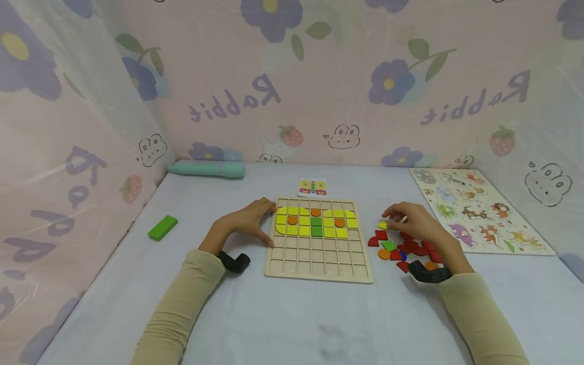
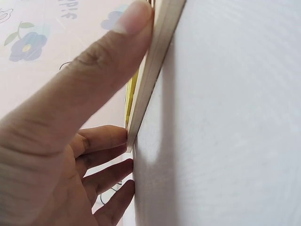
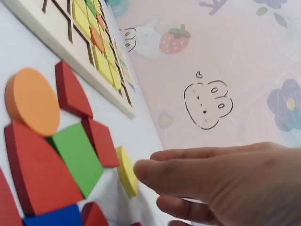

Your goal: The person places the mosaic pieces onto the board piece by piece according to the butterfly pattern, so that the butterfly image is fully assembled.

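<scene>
Right of the grid board [image 1: 318, 256], a yellow piece [image 1: 382, 225] sits at the right hand [image 1: 414, 221], whether pinched I cannot tell; the left hand [image 1: 247, 220] spreads against the board's left edge, yellow tiles [image 1: 304, 230], orange discs [image 1: 316, 212] and green squares [image 1: 316, 231] occupy its far rows, and red pieces [image 1: 405, 248] lie partly hidden.

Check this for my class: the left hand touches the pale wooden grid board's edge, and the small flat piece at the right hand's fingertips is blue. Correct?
Only the colour is wrong: the right wrist view shows the small flat piece at the right hand is yellow. The left hand does touch the board.
</scene>
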### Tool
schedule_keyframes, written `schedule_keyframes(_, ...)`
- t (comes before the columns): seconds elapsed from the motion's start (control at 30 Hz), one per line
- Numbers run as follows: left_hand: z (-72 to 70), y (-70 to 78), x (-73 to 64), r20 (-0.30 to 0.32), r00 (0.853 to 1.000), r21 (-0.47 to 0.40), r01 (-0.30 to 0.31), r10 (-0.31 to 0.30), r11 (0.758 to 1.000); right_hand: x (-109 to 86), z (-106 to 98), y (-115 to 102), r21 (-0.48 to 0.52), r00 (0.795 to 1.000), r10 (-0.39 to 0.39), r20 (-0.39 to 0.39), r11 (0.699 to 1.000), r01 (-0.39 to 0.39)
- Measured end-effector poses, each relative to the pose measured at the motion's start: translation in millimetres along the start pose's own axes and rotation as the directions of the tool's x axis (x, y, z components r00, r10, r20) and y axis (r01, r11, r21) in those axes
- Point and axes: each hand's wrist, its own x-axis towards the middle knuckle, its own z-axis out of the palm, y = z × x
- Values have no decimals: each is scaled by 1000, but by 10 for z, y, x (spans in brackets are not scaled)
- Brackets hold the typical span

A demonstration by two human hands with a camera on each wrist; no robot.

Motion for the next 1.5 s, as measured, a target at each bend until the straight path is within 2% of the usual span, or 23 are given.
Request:
schedule_keyframes(0.1,6,-3,-2,3,1000,-7,3,-3,1000,9,30,52,-4,999,21,43,1000,-20)
schedule_keyframes(0.2,9,-5,0,5,1000,-8,2,-2,1000,27,78,88,1,998,25,55,1000,-25)
schedule_keyframes(0.47,-11,4,-7,-9,1000,2,-17,17,1000,47,140,91,-21,1000,22,17,1000,-22)
schedule_keyframes(0.7,-13,18,-12,-4,1000,-2,-12,12,1000,70,205,94,-4,995,104,-8,995,-104)
schedule_keyframes(0.83,-18,27,-15,-5,1000,0,-13,13,1000,86,236,103,-17,994,104,-20,994,-104)
schedule_keyframes(1.0,-18,25,-14,-5,1000,-1,-9,9,1000,119,260,44,1,998,56,-34,998,-56)
schedule_keyframes(1.13,-19,21,-7,-2,1000,-6,5,-5,1000,147,291,-104,57,997,-57,-45,997,59)
schedule_keyframes(1.27,-15,9,-2,-7,1000,-7,5,-5,1000,170,341,-262,87,976,-212,-59,972,216)
schedule_keyframes(1.33,-13,6,0,-7,1000,-3,5,-5,1000,177,373,-325,105,964,-261,-56,958,265)
schedule_keyframes(1.4,-14,7,-1,-8,1000,-4,-1,1,1000,184,408,-368,118,962,-270,-39,955,273)
schedule_keyframes(1.5,-15,16,-2,-5,1000,-10,-2,2,1000,190,450,-403,129,970,-243,5,962,241)
